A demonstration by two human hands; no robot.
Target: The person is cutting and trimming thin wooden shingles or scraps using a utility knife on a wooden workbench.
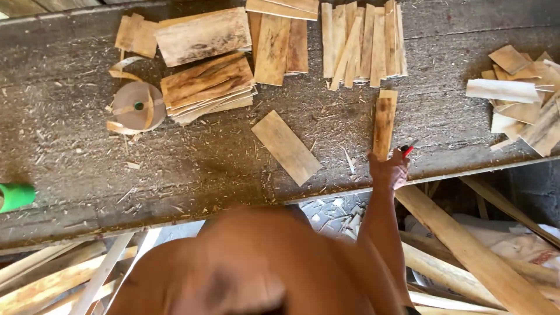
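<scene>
On the grey, sawdust-strewn workbench top [70, 157], the person's right hand [388, 170] reaches over the near edge. Its fingers are clenched around a small red-and-black tool [406, 150], of which only the tip shows, too small to identify. The knuckles touch the near end of a narrow, pale brown wooden strip [384, 122] that lies lengthwise away from the person. The left hand is out of sight.

No box or tray holds the wood; it lies in loose heaps on the bare bench. Just left of the strip, a single flat rectangular wooden slat [286, 147] rests at a slant. Beyond it, along the far edge, a row of thin upright slats [363, 42] lies side by side, and next to them are broader brown boards [280, 46]. Further left is a stack of wide, dark-streaked veneer sheets [207, 87], with another large sheet [203, 36] behind it. Beside that stack stands a round roll of brown paper tape [137, 105], its loose end curling around it. At the right end of the bench a jumbled heap of short offcuts [525, 93] overlaps. A bright green cylindrical object [14, 196] juts in at the left edge.

Shavings and splinters cover the bench. Below its near edge, long pale planks [466, 245] lie crossed on the floor among scraps.
</scene>
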